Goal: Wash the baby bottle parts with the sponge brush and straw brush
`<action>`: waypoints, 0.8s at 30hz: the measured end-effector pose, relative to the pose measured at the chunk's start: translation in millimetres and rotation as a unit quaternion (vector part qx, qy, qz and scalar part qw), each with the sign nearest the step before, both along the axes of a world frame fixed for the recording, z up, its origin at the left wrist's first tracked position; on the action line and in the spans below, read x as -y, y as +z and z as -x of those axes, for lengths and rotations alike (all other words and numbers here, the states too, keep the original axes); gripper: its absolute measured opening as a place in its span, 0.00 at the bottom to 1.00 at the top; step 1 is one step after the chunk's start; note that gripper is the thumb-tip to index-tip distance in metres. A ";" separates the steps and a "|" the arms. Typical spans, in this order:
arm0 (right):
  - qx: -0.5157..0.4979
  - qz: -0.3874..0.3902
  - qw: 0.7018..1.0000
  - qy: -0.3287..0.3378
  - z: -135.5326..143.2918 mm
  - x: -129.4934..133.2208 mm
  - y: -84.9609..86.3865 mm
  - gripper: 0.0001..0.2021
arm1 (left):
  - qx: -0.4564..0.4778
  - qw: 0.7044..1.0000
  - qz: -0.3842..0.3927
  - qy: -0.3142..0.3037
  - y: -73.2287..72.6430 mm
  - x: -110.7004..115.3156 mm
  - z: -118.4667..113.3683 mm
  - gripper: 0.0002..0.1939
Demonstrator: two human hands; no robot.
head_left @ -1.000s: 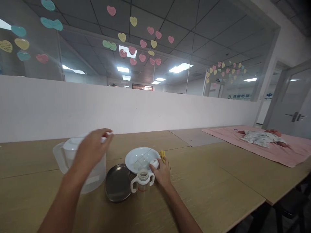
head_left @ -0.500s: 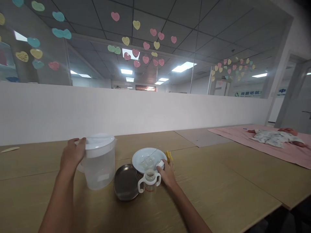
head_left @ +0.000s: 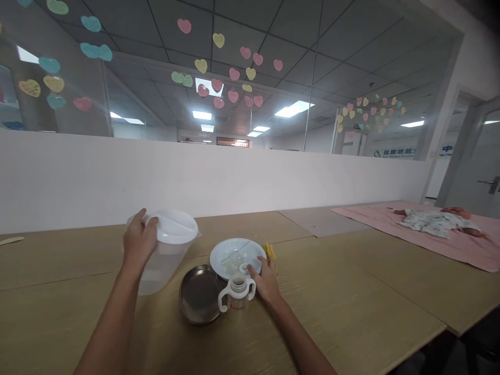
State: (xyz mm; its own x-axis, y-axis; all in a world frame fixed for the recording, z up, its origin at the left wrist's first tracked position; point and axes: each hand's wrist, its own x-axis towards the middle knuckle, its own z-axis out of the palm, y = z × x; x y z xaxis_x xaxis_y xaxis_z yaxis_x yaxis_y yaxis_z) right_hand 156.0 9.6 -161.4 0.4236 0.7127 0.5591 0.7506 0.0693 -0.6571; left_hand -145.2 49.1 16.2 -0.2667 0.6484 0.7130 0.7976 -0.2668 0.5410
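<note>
My left hand (head_left: pixel 139 237) grips the handle side of a translucent white-lidded pitcher (head_left: pixel 166 255), which tilts to the right. My right hand (head_left: pixel 267 276) is at the right rim of a white plate (head_left: pixel 222 249), its fingers closed around a small white part (head_left: pixel 244 268). Clear pieces and a thin stick lie on the plate. Just in front of it stands an uncapped bottle with two white handles (head_left: pixel 237 294), its mouth upward. An oval metal tray (head_left: pixel 199 297) sits between pitcher and bottle.
Something yellow (head_left: pixel 270 251) lies behind my right hand. On the right, a doll in patterned clothes (head_left: pixel 429 221) rests on a pink cloth (head_left: pixel 469 250). A low white wall (head_left: pixel 234 182) runs behind the table. A pale flat piece (head_left: pixel 11 240) lies far left.
The pitcher has gone from upright to tilted, its lid moving right with my left hand. My right hand has turned slightly and holds the small white part lower over the plate.
</note>
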 end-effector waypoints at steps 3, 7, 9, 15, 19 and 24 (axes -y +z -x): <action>0.001 -0.001 1.000 0.003 0.6 0.9 0.5 0.25 | -0.013 0.999 -0.012 -0.027 10.6 20.9 -35.7 0.29; -0.011 -0.019 1.000 0.008 1.3 1.4 3.3 0.24 | -0.091 0.988 -0.052 -0.114 8.8 27.8 -62.9 0.29; -0.028 -0.044 0.999 0.015 1.3 3.9 8.3 0.22 | -0.118 0.981 -0.059 -0.142 5.5 27.1 -69.5 0.28; -0.015 -0.184 0.982 0.037 4.5 25.9 30.8 0.19 | -0.159 0.966 -0.072 -0.193 5.3 34.2 -79.3 0.28; 0.115 -0.241 0.959 0.100 10.3 36.0 32.5 0.18 | -0.150 0.965 -0.064 -0.205 8.5 40.3 -81.3 0.26; 0.177 -0.256 0.943 0.117 13.9 36.4 29.7 0.18 | -0.131 0.968 -0.057 -0.208 11.0 44.2 -82.4 0.25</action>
State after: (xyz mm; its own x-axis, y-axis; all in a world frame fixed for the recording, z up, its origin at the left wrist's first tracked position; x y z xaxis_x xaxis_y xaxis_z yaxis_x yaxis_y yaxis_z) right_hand 142.1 -26.8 -131.7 0.0096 0.3624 0.9320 0.8414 0.5007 -0.2034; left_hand -62.7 4.9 27.2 0.2002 0.5743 0.7938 0.7138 -0.6404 0.2834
